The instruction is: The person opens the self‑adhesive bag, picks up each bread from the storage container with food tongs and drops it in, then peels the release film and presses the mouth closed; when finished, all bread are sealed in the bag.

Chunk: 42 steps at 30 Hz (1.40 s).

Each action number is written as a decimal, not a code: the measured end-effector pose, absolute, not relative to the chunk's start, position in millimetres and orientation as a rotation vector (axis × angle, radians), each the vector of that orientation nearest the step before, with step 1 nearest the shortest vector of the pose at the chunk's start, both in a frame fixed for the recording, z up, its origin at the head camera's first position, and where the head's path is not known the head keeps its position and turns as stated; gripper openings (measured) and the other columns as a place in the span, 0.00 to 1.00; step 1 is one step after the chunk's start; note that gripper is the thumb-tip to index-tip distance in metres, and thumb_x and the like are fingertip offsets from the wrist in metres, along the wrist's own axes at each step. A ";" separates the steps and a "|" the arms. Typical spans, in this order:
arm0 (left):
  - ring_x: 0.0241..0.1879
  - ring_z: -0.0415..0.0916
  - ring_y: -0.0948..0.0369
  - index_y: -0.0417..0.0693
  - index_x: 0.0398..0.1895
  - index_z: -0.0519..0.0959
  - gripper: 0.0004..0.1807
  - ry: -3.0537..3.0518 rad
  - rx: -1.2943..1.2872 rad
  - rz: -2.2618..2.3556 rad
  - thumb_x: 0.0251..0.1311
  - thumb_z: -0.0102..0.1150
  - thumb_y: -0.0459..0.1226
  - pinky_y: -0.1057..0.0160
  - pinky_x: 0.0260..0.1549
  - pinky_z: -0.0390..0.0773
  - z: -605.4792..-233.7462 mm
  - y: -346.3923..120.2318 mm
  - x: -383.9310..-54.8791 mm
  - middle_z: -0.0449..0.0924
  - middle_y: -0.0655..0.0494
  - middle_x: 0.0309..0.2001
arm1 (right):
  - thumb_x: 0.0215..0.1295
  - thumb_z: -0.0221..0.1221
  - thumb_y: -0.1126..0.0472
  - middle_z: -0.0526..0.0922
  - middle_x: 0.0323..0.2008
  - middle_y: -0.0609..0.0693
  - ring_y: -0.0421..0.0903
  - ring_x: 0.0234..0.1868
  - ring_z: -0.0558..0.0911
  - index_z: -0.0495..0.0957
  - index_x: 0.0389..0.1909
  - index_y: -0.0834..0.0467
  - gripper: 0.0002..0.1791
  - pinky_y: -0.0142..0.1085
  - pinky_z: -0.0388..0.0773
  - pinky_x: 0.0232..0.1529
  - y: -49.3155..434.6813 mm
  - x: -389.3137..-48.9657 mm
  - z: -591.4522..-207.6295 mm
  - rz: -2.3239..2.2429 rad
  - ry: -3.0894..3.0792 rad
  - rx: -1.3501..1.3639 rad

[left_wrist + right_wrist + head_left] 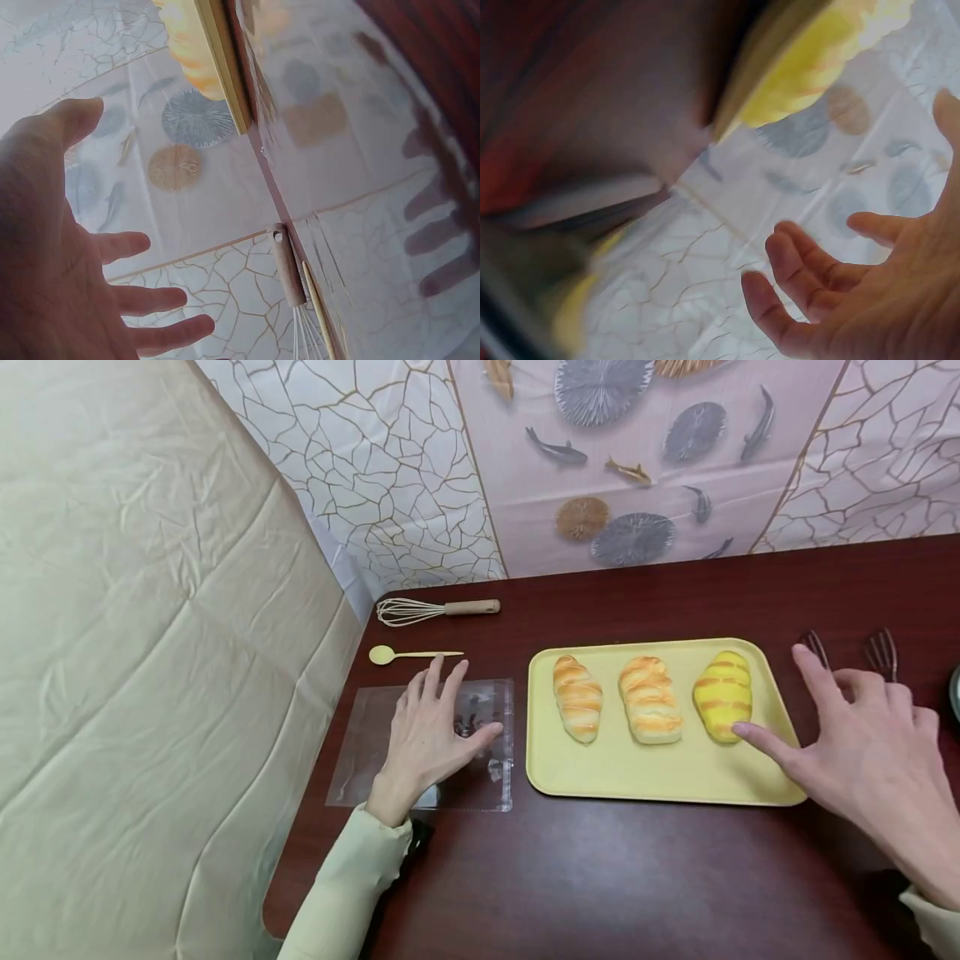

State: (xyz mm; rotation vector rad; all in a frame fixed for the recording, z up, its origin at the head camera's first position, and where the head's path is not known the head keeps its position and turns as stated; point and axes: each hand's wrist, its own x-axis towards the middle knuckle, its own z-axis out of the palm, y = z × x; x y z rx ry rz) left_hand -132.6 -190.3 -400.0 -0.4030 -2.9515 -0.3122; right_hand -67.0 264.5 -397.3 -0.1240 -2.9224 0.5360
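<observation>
My left hand [426,731] hovers with spread fingers over a clear plastic bag [360,756] lying flat on the table; its palm faces down and holds nothing. To the right of the bag is a yellow tray [622,777]. Three bread rolls lie on it in a row: a slim striped one [579,700], a blockier one [649,700] and a bright yellow one [722,693]. Over the tray's right end is my right hand [870,743], its thumb tip overlapping the yellow roll in the head view. In the right wrist view its fingers [795,266] are loosely bent around nothing.
A whisk [471,607] with a wooden handle and a yellow spoon [382,655] lie behind the bag. Two forks [883,653] are beyond my right hand, partly hidden. A dark round rim [956,693] shows at the right edge. Patterned cloth [412,485] hangs behind the table.
</observation>
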 end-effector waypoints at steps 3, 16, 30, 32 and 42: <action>0.79 0.65 0.40 0.59 0.84 0.63 0.54 -2.940 -0.403 -0.293 0.60 0.62 0.72 0.30 0.68 0.75 -398.9 -190.0 -131.6 0.61 0.45 0.84 | 0.61 0.69 0.27 0.71 0.59 0.83 0.84 0.56 0.68 0.59 0.85 0.56 0.60 0.74 0.62 0.49 255.8 -66.5 -392.4 0.546 -2.900 -0.023; 0.60 0.77 0.44 0.50 0.71 0.78 0.43 -2.895 -0.353 -0.290 0.62 0.64 0.68 0.40 0.43 0.87 -394.1 -186.3 -129.6 0.77 0.43 0.67 | 0.62 0.73 0.33 0.90 0.36 0.51 0.53 0.31 0.86 0.76 0.71 0.58 0.46 0.50 0.74 0.22 183.7 -69.5 -370.9 0.568 -2.932 0.342; 0.45 0.85 0.47 0.44 0.59 0.83 0.35 -3.123 -0.198 -0.164 0.67 0.66 0.64 0.43 0.37 0.87 -397.5 -179.6 -130.3 0.85 0.44 0.50 | 0.65 0.73 0.43 0.88 0.47 0.53 0.55 0.52 0.81 0.89 0.55 0.56 0.25 0.52 0.83 0.48 79.0 -99.6 -385.0 0.470 -2.851 0.944; 0.44 0.86 0.46 0.44 0.55 0.83 0.33 -3.146 -0.207 -0.138 0.67 0.66 0.63 0.43 0.38 0.87 -398.9 -178.9 -131.2 0.85 0.45 0.48 | 0.65 0.74 0.42 0.88 0.49 0.54 0.56 0.55 0.81 0.89 0.56 0.55 0.26 0.53 0.81 0.52 68.8 -105.1 -388.3 0.416 -2.833 1.009; 0.36 0.88 0.42 0.46 0.39 0.82 0.24 -3.242 -0.268 -0.030 0.69 0.66 0.58 0.43 0.35 0.86 -403.9 -174.9 -134.7 0.87 0.46 0.36 | 0.69 0.70 0.43 0.86 0.63 0.49 0.53 0.70 0.77 0.87 0.63 0.48 0.25 0.55 0.73 0.60 37.6 -108.2 -404.3 0.182 -2.773 1.277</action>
